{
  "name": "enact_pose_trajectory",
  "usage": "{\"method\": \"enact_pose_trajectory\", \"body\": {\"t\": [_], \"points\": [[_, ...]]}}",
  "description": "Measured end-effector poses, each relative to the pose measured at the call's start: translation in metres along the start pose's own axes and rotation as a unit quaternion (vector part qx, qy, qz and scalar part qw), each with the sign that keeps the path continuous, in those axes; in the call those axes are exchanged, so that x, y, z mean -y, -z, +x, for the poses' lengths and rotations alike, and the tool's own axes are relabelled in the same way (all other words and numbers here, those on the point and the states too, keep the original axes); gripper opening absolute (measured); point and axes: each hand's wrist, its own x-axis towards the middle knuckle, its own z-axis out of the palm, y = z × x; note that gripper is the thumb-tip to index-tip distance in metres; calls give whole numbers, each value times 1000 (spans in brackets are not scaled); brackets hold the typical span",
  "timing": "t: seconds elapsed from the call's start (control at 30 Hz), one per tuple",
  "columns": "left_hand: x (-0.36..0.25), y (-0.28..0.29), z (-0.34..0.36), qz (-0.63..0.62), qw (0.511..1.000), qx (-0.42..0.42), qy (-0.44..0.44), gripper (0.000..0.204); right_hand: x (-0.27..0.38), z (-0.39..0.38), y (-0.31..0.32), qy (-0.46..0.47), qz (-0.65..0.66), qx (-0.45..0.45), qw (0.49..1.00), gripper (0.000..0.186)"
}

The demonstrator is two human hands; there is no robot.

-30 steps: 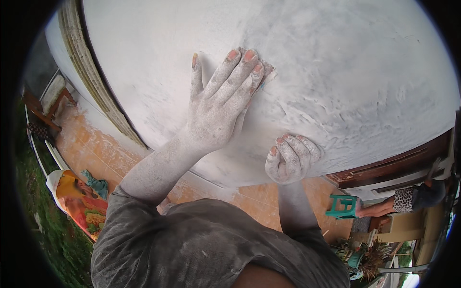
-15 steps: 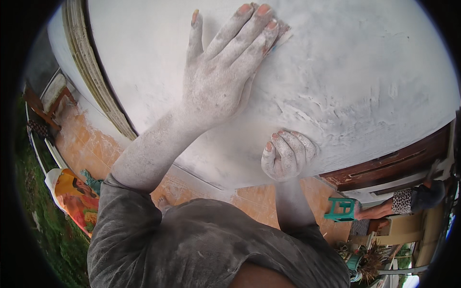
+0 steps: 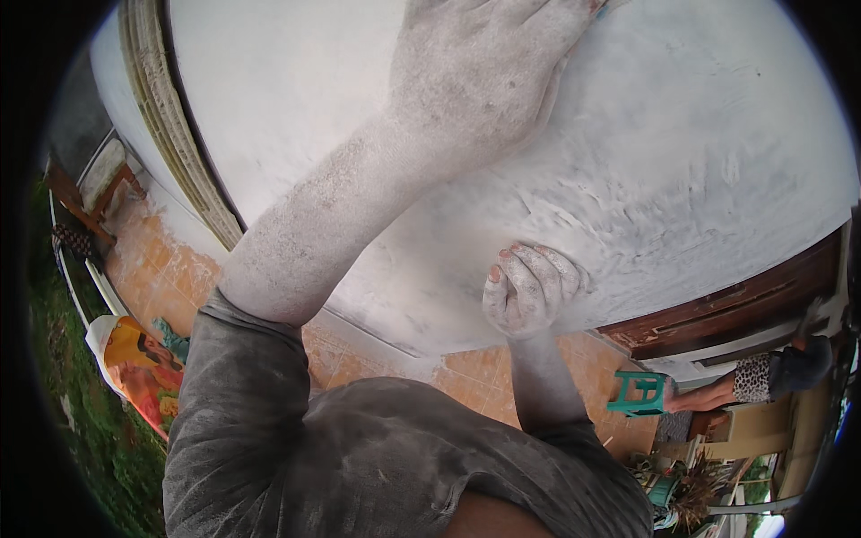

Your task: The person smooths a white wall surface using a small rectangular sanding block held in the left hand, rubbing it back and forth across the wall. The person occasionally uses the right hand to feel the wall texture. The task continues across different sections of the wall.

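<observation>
My left hand [image 3: 475, 67], coated in white dust, reaches high on the white, patchily smeared wall [image 3: 700, 134]. Its fingertips pass out of the picture at the top, where a sliver of a thin sanding sheet [image 3: 604, 9] shows beneath them. Lower and to the right, my right hand [image 3: 529, 287], equally powdered, rests against the wall with its fingers curled closed; I see nothing in it. The grey shirt [image 3: 377, 457] I wear is dusted too.
A person [image 3: 780, 368] stands on a green plastic stool [image 3: 637, 394] by a brown door [image 3: 735, 300]. An orange tiled floor [image 3: 170, 260] lies below, with a printed banner [image 3: 134, 368], a wooden chair [image 3: 103, 197] and greenery at left. Potted plants [image 3: 682, 489] are at lower right.
My left hand has slid up the wall, out past the top edge, its forearm rising with it. My right hand has shifted slightly left and stays curled against the wall.
</observation>
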Motion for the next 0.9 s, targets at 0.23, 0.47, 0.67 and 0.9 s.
{"method": "enact_pose_trajectory", "body": {"t": [0.23,0.47,0.67,0.9], "points": [[-7,-1,-73,64,992,101,44,72,0,-2,-2,0,-4,-7,1000,4],[1,-14,39,32,996,-72,-30,55,0,-3,-1,12,-11,5,1000,4],[-25,-8,-66,13,991,117,62,56,0,-1,-1,26,1,8,1000,6],[-9,-14,42,129,989,-35,-64,59,0,-2,4,37,1,12,999,5]]}}
